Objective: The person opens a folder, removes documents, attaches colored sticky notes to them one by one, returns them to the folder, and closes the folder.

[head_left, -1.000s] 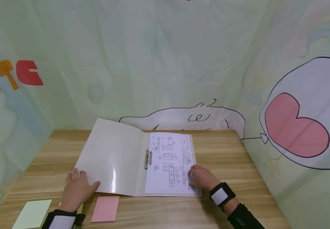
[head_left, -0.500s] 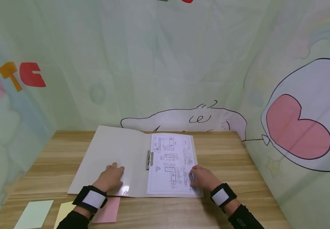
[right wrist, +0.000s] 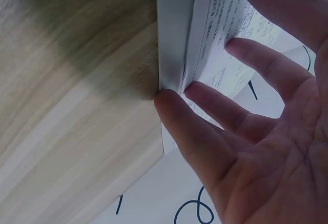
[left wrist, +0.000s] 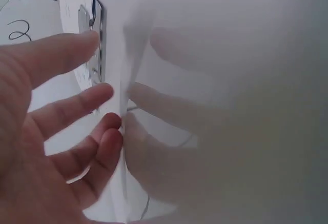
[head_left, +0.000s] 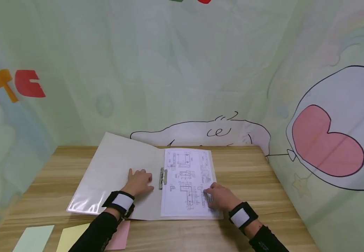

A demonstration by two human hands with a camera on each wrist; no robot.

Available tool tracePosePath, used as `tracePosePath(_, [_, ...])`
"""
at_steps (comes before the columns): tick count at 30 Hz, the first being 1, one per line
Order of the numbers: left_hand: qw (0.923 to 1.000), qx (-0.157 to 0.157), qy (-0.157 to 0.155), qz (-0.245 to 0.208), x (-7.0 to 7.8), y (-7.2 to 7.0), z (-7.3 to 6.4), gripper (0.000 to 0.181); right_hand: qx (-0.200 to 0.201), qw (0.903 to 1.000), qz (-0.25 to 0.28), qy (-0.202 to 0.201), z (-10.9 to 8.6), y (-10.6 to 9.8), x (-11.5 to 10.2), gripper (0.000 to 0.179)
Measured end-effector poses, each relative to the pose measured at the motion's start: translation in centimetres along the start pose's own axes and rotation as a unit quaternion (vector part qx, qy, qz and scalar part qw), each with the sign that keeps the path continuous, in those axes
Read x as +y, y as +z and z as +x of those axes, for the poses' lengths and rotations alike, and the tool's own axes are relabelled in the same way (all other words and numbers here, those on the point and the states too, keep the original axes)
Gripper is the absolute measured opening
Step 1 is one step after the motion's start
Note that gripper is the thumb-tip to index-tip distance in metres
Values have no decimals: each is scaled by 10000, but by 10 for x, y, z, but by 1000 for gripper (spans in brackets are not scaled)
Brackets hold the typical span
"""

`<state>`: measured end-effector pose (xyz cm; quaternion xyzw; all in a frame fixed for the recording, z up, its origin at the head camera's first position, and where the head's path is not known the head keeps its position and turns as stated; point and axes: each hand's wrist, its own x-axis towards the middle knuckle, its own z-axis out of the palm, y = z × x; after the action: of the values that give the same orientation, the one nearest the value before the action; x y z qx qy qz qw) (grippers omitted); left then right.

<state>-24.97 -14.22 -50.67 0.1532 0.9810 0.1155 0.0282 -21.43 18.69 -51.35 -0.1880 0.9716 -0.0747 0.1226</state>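
A white folder [head_left: 112,157] lies spread on the table, its left cover tilted up a little at the outer side. Printed sheets with technical drawings [head_left: 173,201] fill its right side, beside a metal lever clip [head_left: 162,178] at the spine. My left hand [head_left: 138,182] is over the inside of the left cover near the clip. In the left wrist view its fingertips [left wrist: 114,138] meet the glossy cover, which mirrors them. My right hand [head_left: 222,197] rests at the sheets' right edge, fingers spread; in the right wrist view fingertips [right wrist: 166,98] touch the folder's edge and paper.
Along the front left lie a pale green pad [head_left: 33,239], a yellow pad [head_left: 69,238] and a pink pad [head_left: 122,236], the last two partly behind my left arm. A printed cloth backdrop [head_left: 182,87] borders the wooden table [head_left: 245,168].
My left hand has moved from the cover's outer lower edge rightward and away from me, close to the clip. My right hand stays at the sheets' edge, with slightly shifted fingers.
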Motion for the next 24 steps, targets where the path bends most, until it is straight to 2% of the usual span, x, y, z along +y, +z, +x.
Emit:
tracePosePath(3, [9997,-67,227,-68,4,3,8,29,17,9999,-98,-19,0,-1,-2,51])
tracePosePath(6, [9987,-230,446,-101,9,5,16,44,45,9998,-184,-54,-1,-3,-3,50])
tracePosePath(9, [9978,-417,508,-66,11,7,21,53,44,9998,-204,-58,-1,-4,-4,50])
tracePosePath(18, [9957,-629,667,121,15,4,24,50,-20,9996,-264,-103,0,-7,-6,49])
tracePosePath(24, [9943,-799,587,384,20,4,28,50,-73,9989,-421,-167,-3,-8,-6,48])
